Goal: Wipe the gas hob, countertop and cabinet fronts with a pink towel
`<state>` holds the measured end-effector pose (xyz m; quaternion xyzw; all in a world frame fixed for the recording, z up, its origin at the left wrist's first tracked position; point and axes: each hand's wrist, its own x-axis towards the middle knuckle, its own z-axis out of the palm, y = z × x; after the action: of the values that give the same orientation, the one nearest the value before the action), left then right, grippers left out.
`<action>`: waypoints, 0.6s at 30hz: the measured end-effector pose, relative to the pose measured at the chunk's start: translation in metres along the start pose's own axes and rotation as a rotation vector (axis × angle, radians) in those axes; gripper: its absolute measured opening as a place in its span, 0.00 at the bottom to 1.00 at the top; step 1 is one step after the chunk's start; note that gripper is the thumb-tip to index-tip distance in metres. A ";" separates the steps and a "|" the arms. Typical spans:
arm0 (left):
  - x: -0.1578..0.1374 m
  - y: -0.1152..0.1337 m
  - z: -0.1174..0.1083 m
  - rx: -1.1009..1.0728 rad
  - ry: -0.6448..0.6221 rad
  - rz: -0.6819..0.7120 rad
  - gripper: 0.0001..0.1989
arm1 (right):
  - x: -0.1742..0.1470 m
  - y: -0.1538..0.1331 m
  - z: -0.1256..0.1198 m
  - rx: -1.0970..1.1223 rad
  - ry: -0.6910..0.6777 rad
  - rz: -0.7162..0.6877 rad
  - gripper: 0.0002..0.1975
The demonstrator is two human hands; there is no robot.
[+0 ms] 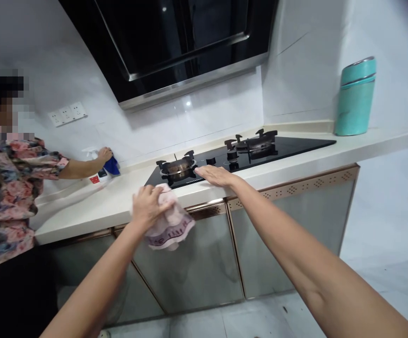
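Observation:
My left hand (149, 205) grips a pale pink cloth (172, 218) with a purple patterned border, which hangs over the front edge of the counter. Fingers stretched out flat, my right hand (216, 175) is at the front edge of the black gas stove (204, 162) and holds nothing. Just beyond my hands stand the left burner (177, 166) and, farther right, the second burner (255, 142). Whether the right palm touches the stove or only hovers over it, I cannot tell.
At the left, another person in a floral top (12, 188) reaches toward a spray bottle (100, 176) and a blue cloth (112, 165). A black range hood (186, 42) hangs above the stove. One turquoise container (356, 98) stands on the white counter (94, 206) at right. Cabinet doors (190, 263) lie below.

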<state>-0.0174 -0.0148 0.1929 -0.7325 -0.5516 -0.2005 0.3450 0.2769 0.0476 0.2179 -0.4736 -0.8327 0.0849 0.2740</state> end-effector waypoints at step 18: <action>0.067 0.083 0.000 -0.761 -0.094 0.134 0.51 | -0.004 0.002 0.003 -0.114 -0.059 -0.124 0.36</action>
<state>0.0820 0.0174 0.2140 -0.8509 -0.4040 -0.3339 0.0354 0.2784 0.0452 0.2133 -0.4331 -0.8717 0.0343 0.2266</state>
